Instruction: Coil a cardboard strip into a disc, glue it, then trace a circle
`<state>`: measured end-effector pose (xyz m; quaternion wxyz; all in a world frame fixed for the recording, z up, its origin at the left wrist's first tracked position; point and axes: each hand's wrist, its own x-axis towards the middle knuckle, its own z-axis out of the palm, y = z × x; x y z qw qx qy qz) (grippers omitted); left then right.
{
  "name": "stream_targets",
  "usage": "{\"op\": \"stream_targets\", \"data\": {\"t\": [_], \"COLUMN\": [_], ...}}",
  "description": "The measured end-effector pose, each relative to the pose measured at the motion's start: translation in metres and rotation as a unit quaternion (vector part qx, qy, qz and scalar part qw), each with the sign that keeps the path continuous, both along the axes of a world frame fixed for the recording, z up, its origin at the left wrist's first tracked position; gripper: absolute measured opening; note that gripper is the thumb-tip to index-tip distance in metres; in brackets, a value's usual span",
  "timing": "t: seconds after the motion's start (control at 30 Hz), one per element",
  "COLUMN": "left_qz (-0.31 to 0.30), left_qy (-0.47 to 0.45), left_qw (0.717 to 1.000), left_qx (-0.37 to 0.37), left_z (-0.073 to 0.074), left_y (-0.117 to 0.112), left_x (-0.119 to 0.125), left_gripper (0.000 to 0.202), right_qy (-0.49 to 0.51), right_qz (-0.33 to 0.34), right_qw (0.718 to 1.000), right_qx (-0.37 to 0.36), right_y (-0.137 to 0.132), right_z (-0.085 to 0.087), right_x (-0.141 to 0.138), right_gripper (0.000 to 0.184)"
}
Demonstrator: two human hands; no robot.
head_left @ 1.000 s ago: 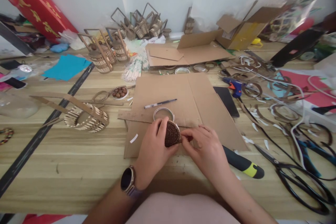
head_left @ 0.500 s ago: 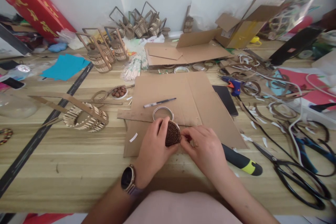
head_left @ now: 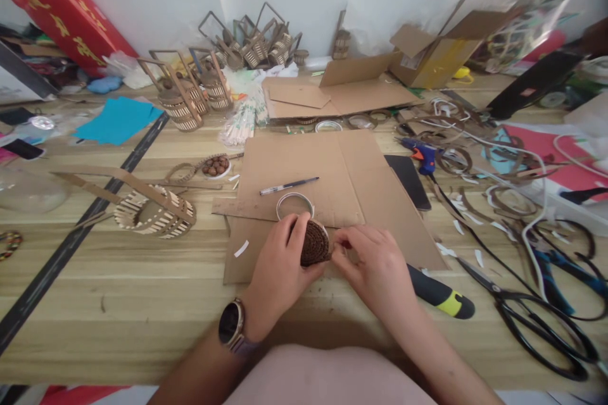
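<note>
A brown disc coiled from ridged strip, like corrugated cardboard [head_left: 314, 244], is held tilted in my left hand [head_left: 278, 266], its spiral face toward me. Thumb and fingers of that hand close round its left and lower edge. My right hand [head_left: 373, 261] is at the disc's right edge, thumb and forefinger pinched on what looks like the strip's end; the fingertips partly hide it. Just behind the disc lies a pale ring [head_left: 295, 205], on a cardboard sheet [head_left: 304, 155] with a black pen [head_left: 289, 185].
A small slatted basket [head_left: 156, 212] lies at left. On the right are a blue glue gun [head_left: 422, 153], black scissors [head_left: 536, 323], blue-handled pliers [head_left: 563, 272], loose brown strips and a cord. A black and yellow-green handle [head_left: 441, 294] sits beside my right forearm. More baskets [head_left: 183, 104] stand behind.
My right hand has shifted slightly right, drawing away from the coil with the strip's end in its pinch. The disc has turned a little in my left hand, showing more of its face.
</note>
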<state>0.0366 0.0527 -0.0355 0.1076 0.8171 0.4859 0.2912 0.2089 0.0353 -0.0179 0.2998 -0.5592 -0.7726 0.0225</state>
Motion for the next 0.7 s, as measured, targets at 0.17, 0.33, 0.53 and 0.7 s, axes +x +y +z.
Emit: {"op": "stream_targets", "data": {"t": [0.17,0.33,0.53,0.7], "left_qz": [-0.016,-0.036,-0.033,-0.036], "left_qy": [0.003,0.005,-0.002,-0.006], "left_qw": [1.0,0.999,0.999,0.999], "left_qx": [-0.01,-0.008,-0.02,-0.019], "left_z": [-0.002,-0.003,0.0,-0.001], "left_y": [-0.002,-0.003,-0.004,-0.005], "left_x": [0.0,0.0,0.0,0.001], "left_gripper": [0.078,0.08,0.078,0.079], "right_qy": [-0.01,-0.017,-0.006,0.002], "right_qz": [-0.02,-0.087,-0.308,-0.453], "right_qw": [0.999,0.995,0.95,0.88], "right_qx": [0.027,0.05,-0.05,-0.147], "right_y": [0.003,0.008,-0.002,-0.014], "right_z": [0.003,0.006,0.015,0.018], "right_x": [0.007,0.034,0.102,0.145], "right_gripper": [0.012,0.013,0.01,0.007]}}
